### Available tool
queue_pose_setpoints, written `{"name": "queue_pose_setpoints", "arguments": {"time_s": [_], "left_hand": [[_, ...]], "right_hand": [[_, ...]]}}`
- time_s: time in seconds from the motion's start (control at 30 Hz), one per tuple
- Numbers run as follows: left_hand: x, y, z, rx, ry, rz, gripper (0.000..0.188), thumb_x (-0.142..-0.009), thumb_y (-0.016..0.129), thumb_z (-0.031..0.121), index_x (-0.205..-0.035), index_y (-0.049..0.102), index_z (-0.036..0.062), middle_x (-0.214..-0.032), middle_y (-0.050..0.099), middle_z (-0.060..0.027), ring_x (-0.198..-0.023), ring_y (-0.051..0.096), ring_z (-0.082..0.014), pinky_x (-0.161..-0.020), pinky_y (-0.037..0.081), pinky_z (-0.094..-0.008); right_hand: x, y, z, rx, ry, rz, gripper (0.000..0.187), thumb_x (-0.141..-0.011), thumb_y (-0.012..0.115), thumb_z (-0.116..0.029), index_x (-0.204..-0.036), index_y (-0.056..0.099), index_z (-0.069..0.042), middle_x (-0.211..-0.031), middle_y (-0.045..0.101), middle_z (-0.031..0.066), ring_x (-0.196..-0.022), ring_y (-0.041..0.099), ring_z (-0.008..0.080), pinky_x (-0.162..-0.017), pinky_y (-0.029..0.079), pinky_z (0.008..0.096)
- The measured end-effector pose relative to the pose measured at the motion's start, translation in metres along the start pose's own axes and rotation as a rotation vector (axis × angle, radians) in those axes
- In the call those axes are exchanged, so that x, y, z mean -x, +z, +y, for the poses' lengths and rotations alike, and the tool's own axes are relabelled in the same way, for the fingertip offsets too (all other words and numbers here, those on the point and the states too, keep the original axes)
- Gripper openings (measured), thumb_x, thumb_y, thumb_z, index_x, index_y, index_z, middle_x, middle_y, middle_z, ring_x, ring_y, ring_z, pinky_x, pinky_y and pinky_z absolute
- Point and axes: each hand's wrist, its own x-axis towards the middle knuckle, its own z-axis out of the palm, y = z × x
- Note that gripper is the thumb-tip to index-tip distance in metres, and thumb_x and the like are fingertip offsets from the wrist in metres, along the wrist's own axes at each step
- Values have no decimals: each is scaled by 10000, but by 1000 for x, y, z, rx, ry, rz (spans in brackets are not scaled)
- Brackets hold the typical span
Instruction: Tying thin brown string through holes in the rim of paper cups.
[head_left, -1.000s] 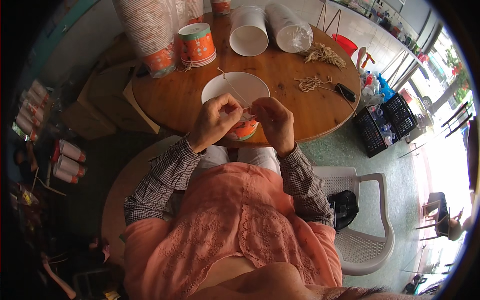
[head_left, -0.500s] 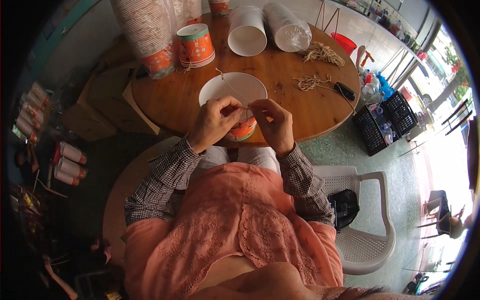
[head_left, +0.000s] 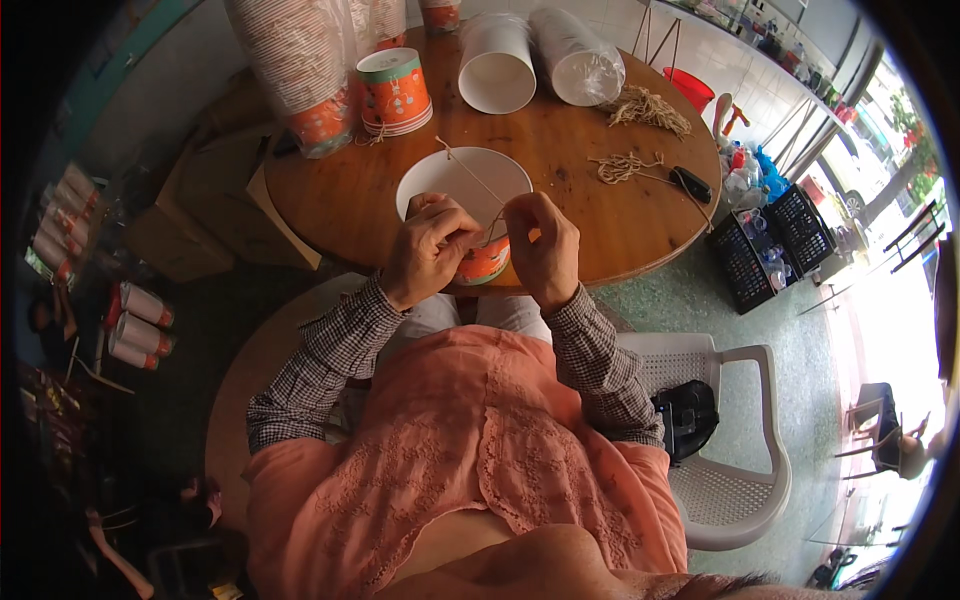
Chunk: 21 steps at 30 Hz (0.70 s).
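Note:
A white-lined paper bucket (head_left: pixel 430 178) with an orange printed outside stands at the near edge of the round wooden table. Beige string (head_left: pixel 472 176) runs from its far rim across the mouth to my fingers. My left hand (head_left: pixel 430 255) is closed in a pinch on the string at the bucket's near side. Beside it, my right hand (head_left: pixel 550 250) pinches the string too, thumb and forefinger together. Between the fingertips the string makes a small loop or crossing, partly covered by the fingers.
Behind stand a tall bagged stack of paper buckets (head_left: pixel 275 60), an upturned orange bucket (head_left: pixel 395 98) and two white stacks (head_left: pixel 497 82). At the right lie a string bundle (head_left: pixel 648 110), loose string (head_left: pixel 622 168) and a black-handled tool (head_left: pixel 690 184). A white chair (head_left: pixel 725 495) holds a black bag (head_left: pixel 690 420).
My hands have drawn slightly apart and shifted a little left. The string over the bucket's mouth runs straighter, up to my right fingers. The bucket stays nearly in place.

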Motion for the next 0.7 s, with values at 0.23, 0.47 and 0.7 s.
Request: {"name": "queue_pose_setpoints", "arguments": {"time_s": [0.23,0.47,0.7], "left_hand": [[-6,-9,-4,72,-190,-16,78,-816,669,48,-880,634,18,-823,631,-72,-782,601,-201,-829,435,-322],[-18,-4,-1,303,-233,-3,128,-811,696,103,-862,656,-7,-813,659,-79,-763,640,-186,-715,487,-310],[-14,-8,11,392,-443,-65,133,-814,696,97,-819,633,-20,-817,655,-95,-781,647,-173,-720,499,-302]], "right_hand": [[-3,0,2,170,-313,-57,99,-841,596,11,-934,591,-20,-842,608,123,-764,613,284,-677,498,348],[-20,-6,-11,180,-451,-154,170,-828,613,-5,-993,582,-27,-891,604,133,-812,594,328,-692,494,376],[-29,-14,-14,296,-646,-225,302,-787,593,29,-1078,531,-27,-922,574,140,-826,571,320,-689,481,394]]}}
